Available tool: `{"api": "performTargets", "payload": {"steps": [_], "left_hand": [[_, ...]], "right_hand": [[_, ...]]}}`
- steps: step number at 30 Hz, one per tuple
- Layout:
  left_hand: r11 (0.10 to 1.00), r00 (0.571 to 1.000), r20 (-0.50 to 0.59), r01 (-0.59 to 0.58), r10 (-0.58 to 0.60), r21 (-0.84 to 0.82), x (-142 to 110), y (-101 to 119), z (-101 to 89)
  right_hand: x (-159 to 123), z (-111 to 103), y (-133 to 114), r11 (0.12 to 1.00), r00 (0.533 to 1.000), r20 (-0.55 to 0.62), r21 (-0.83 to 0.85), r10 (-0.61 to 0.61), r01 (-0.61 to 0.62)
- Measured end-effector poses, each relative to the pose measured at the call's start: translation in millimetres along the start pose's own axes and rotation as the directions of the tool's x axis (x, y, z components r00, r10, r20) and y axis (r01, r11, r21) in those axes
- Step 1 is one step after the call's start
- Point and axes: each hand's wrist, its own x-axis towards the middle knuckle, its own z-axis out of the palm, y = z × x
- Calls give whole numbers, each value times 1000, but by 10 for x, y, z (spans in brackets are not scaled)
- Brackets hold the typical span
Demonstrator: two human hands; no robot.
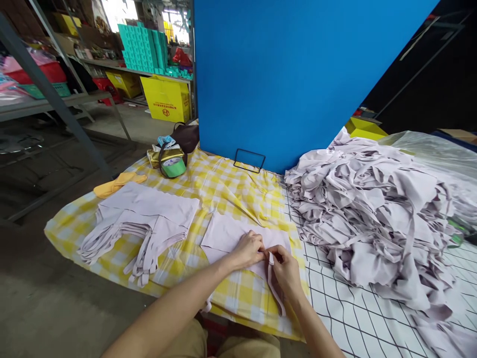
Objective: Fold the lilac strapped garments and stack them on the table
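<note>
A pale lilac garment (227, 233) with thin straps lies flat before me on the yellow checked cloth (231, 184). My left hand (249, 249) is closed in a pinch near the garment's strap end. Close beside it, my right hand (286, 268) pinches the strap (274, 288), whose loose length hangs toward the table's front edge. The fingertips of both hands nearly meet, and what lies exactly between them is hidden. To the left, a neat stack of similar lilac garments (149, 209) rests with its straps toward me.
A large heap of lilac garments (376, 209) covers the right side, on a white grid cloth (324, 283). Behind stands a tall blue panel (290, 74) with a black wire frame (249, 160) at its foot. Green tape (174, 167) and an orange cloth item (119, 184) lie back left.
</note>
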Motion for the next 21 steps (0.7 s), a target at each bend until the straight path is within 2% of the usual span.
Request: {"api": "performTargets", "payload": {"steps": [2,4,7,9,11,13,17,19,21], "left_hand": [[1000,1000,-3,6,-6,1,-7,8,14],[1000,1000,-10,4,-4,4,-13,15,33],[999,999,-27,20,-19,41,-26,12,57],[997,1000,-15,4,-3,80,-42,3,58],[992,999,13,-47,45,113,-69,3,44],[987,996,33,-91,87,136,-107,23,20],[977,992,57,-124,116,174,-192,95,-13],[973,988,87,-138,124,183,-225,112,-12],[972,981,138,-157,134,176,-243,106,-2]], "right_hand": [[-36,-21,-18,996,998,16,67,57,-57],[-85,-62,-50,961,979,78,190,189,-201],[-171,-146,-103,801,908,208,427,363,-419],[-237,-204,-139,673,874,276,560,399,-484],[-317,-254,-178,585,852,349,620,391,-522],[-414,-287,-217,576,841,398,612,366,-541],[-658,-302,-236,658,819,467,507,333,-557],[-813,-295,-199,680,836,446,505,321,-531],[-995,-294,-134,696,868,365,524,337,-491]]}}
